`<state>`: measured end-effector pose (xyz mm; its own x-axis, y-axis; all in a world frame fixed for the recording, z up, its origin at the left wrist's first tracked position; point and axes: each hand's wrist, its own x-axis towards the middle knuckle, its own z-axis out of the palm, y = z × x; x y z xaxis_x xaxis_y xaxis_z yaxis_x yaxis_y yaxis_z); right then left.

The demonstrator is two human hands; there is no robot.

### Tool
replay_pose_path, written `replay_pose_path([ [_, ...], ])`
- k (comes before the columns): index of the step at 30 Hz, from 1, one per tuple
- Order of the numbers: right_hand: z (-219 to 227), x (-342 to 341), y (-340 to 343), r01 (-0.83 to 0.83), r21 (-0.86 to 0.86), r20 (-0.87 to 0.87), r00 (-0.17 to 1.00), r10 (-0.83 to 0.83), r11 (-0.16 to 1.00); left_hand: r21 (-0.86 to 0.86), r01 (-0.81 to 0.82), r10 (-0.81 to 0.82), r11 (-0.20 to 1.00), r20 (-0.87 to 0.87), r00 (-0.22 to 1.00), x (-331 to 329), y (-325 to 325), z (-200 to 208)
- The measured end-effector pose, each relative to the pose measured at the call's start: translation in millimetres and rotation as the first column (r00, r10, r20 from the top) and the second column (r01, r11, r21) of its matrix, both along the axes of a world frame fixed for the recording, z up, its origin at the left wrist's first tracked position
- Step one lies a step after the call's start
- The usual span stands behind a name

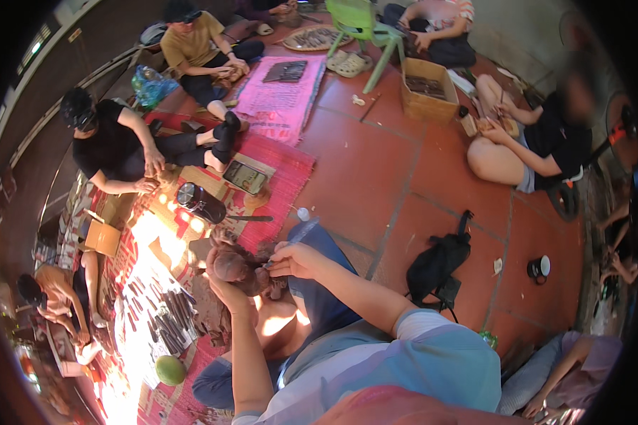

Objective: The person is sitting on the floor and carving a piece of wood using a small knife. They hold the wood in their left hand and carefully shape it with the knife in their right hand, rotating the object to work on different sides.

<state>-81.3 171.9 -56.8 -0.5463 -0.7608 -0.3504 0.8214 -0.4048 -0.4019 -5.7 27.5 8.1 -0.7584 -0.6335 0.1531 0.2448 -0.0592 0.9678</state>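
Observation:
A reddish-brown carved figure (232,269) with rounded forms is in front of me above my lap. My left hand (227,292) is closed round its near left side and supports it. On its right side my right hand (294,261) is closed, fingertips pinched at the carving's edge. A small dark bit shows at those fingertips, too small to name. Just beyond the carving are a black cylindrical container (200,203) and a dark flat-handled tool (251,218) on the mat.
Sunlit carving tools (166,319) and a green round fruit (170,370) lie left on the red mat (290,170). A phone (244,177) rests farther off. On the right are a black bag (439,263) and a mug (539,269). Several people sit around, working with their hands.

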Motion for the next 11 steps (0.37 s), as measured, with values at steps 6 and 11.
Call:
replay_pose_path([
  [6,17.2,2.1,-0.8,-0.025,0.089,-0.098,0.995,0.033,0.996,-0.043,-0.003,0.002,0.999,-0.021,1.000,2.7,-10.0,-14.6],
  [11,24.5,1.4,-3.6,-0.011,0.152,-0.168,0.985,0.037,0.988,-0.173,-0.001,0.002,0.985,0.003,1.000,5.8,-12.7,-11.3],
])
